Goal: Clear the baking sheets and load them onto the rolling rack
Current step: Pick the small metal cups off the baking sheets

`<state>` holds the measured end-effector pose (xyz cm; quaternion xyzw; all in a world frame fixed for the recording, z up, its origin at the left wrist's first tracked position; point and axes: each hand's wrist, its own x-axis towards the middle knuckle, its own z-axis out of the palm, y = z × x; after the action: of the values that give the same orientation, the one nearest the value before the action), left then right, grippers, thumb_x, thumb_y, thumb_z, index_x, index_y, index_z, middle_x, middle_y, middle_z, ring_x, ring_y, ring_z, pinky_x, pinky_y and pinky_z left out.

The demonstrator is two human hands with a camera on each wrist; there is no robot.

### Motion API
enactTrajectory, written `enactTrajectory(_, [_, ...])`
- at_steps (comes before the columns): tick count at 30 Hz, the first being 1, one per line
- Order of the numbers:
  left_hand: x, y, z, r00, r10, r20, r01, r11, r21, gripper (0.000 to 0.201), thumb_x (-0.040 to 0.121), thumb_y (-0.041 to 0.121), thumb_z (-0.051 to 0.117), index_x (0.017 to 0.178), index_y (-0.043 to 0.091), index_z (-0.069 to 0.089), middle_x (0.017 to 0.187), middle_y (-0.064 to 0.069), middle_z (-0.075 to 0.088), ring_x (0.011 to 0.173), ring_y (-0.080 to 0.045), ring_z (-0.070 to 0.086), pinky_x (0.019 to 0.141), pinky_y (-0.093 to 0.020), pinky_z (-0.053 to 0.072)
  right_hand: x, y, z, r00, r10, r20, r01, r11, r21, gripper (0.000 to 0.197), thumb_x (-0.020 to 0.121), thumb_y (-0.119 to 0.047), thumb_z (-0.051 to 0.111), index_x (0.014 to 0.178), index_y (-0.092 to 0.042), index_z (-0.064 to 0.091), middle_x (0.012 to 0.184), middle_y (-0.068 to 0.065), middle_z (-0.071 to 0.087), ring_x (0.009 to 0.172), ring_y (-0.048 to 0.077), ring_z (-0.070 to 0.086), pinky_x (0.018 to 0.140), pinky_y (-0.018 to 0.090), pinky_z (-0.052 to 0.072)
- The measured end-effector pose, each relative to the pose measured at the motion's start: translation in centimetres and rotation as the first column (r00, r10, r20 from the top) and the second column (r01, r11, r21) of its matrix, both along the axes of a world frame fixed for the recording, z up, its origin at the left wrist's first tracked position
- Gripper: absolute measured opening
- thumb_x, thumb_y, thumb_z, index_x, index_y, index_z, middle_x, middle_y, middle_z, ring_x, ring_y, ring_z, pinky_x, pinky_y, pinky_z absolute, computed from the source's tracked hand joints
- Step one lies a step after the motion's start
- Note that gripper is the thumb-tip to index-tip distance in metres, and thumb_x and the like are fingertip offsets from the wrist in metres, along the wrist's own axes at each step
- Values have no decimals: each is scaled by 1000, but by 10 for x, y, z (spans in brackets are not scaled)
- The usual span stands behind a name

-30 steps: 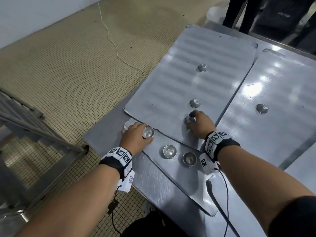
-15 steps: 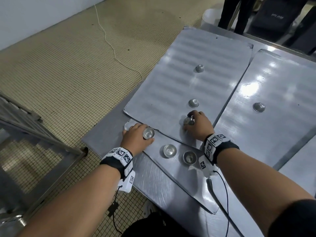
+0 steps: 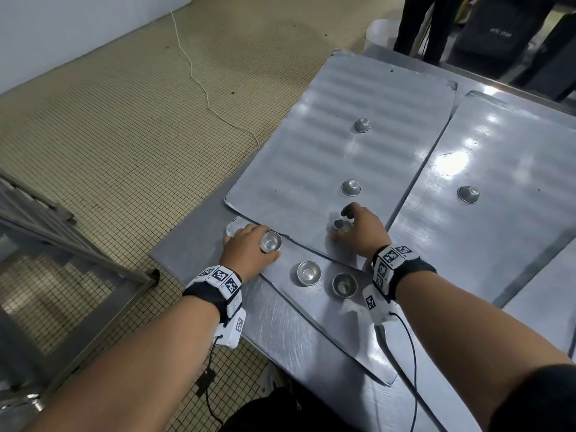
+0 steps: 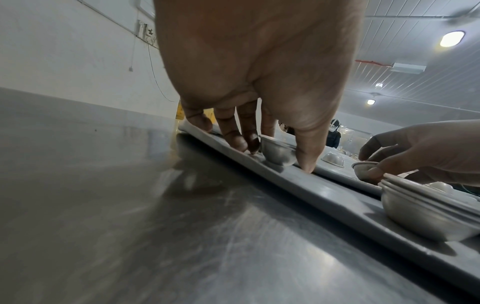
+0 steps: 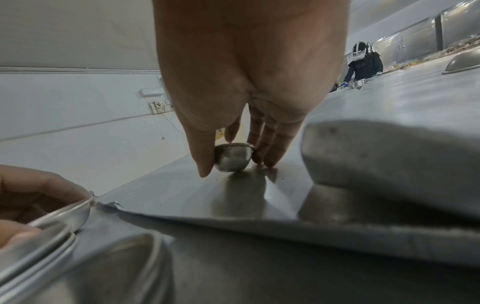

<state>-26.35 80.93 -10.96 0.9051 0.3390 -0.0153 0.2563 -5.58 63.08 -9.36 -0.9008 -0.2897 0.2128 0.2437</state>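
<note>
Three flat grey baking sheets lie on the steel table: an upper one (image 3: pixel 327 135), a near one (image 3: pixel 311 332) partly beneath it, and a right one (image 3: pixel 498 145). My left hand (image 3: pixel 271 245) grips a small metal cup (image 3: pixel 270 240) that stands on the near sheet, with the thumb (image 4: pixel 309 158) on one side and the fingers (image 4: pixel 233 139) on the other. On the upper sheet my right hand (image 3: pixel 341 224) pinches another cup (image 5: pixel 232 157) between thumb and fingers. Two upright cups (image 3: pixel 308 272) (image 3: pixel 344 285) stand on the near sheet. Upside-down cups (image 3: pixel 351 187) (image 3: pixel 362 124) (image 3: pixel 468 194) remain farther back.
A metal rack frame (image 3: pixel 46 232) stands on the tiled floor to my left. A white cable (image 3: pixel 199 85) trails over the floor. People in dark clothes (image 3: pixel 436 23) stand beyond the table's far edge. The table's left edge (image 3: pixel 187 269) is close to my left hand.
My right hand has tipped its cup up, so its open mouth now shows. The left hand stays on its cup at the same spot.
</note>
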Motion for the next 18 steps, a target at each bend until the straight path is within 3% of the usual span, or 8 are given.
enactTrajectory(7, [3,-2,6,999,6,-38,-6,1000,-9,72,75,51,73,138,29,45,140,3,52,132,-20,45,111,-49,25,-4,-2,7,998,-14,-55,13,1000,-6,50,86,-37,65,131,-20,54,121,7,62,114,25,59,98,37,46])
enactTrajectory(13, [4,-2,9,998,-12,-56,12,1000,-7,54,77,50,70,125,30,54,130,4,56,124,-20,50,109,-47,29,-5,-4,12,1000,10,-26,-11,999,-45,52,90,-29,64,138,-14,53,129,11,64,120,28,58,100,35,45])
enactTrajectory(16, [5,-2,14,998,-15,-62,13,1000,-23,49,79,50,70,120,28,56,128,4,54,120,-20,52,108,-46,31,-3,-8,14,1000,16,-5,-16,997,-79,46,89,-28,65,132,-12,60,127,12,63,118,31,59,96,34,46])
enactTrajectory(18, [7,-3,18,999,-23,-36,22,999,-50,49,79,49,71,120,26,57,126,4,54,118,-20,53,106,-44,35,-3,-12,17,999,42,17,-41,995,-89,32,85,-30,68,113,-14,70,112,11,63,107,33,61,82,31,44])
